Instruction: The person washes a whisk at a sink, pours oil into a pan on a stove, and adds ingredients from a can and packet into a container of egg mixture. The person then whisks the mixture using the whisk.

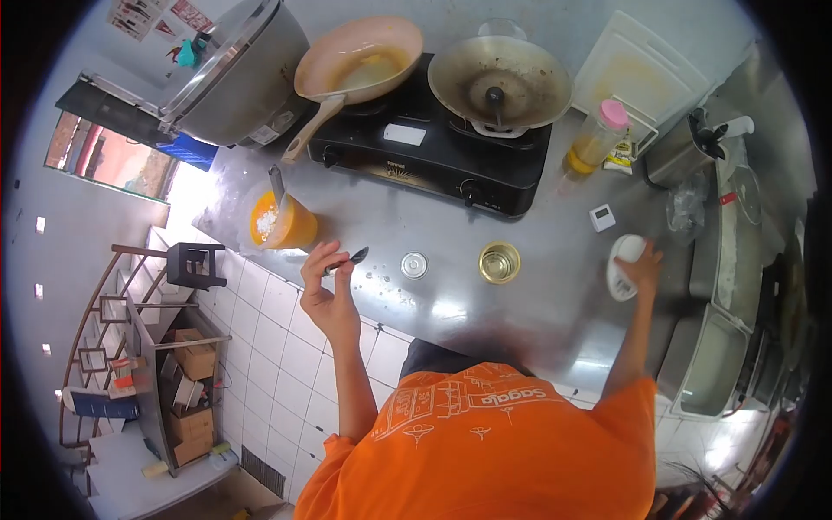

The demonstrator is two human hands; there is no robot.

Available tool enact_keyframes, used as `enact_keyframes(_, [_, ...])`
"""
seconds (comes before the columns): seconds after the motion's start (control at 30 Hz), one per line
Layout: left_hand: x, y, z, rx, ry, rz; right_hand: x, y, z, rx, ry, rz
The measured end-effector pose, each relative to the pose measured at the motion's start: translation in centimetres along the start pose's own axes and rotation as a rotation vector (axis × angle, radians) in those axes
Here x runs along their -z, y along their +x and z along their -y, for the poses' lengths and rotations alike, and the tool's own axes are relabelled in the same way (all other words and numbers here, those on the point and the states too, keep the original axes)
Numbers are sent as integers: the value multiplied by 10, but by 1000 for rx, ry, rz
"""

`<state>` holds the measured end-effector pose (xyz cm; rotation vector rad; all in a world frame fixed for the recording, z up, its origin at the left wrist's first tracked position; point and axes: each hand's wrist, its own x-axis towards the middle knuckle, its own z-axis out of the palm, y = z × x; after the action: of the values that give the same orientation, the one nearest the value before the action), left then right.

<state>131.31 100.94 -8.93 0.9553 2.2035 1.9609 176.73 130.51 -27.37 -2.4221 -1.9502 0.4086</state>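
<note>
My left hand [329, 290] is raised at the near edge of the steel counter, its fingers pinching a small spoon [358, 256] with a dark bowl. Just beyond it stands an orange cup [299, 227] with white powder on top and a grey handle sticking out. At the right, my right hand [643, 267] grips a white round tub [620, 282] with printing on its side, which looks tilted. Between my hands lie a round silver lid [414, 265] and an open gold-rimmed tin [500, 263].
A black two-burner stove [425, 178] carries a pale frying pan [360, 61] and a wok [500, 82]. A large pot [238, 82] stands at the back left. A pink-capped bottle [596, 143] and a small white timer [601, 217] are at the right, near a sink [712, 360].
</note>
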Motion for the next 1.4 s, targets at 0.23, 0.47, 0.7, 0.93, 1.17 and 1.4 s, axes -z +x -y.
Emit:
enact_keyframes(0.23, [21,27,21,68,-128,29,3,-209,71,22,-81,-67])
enact_keyframes(0.47, [36,45,34,70,-207,74,-37,-301,256,959,744,399])
enact_keyframes(0.7, [57,48,40,84,-151,112,-132,-300,340,974,187,141])
enact_keyframes(0.93, [52,49,42,146,-115,146,-104,-299,326,896,98,168])
enact_keyframes(1.17, [25,43,35,147,-166,160,-90,-302,283,923,250,214])
enact_keyframes(1.4, [7,35,25,98,-173,212,-18,-296,238,1083,779,106])
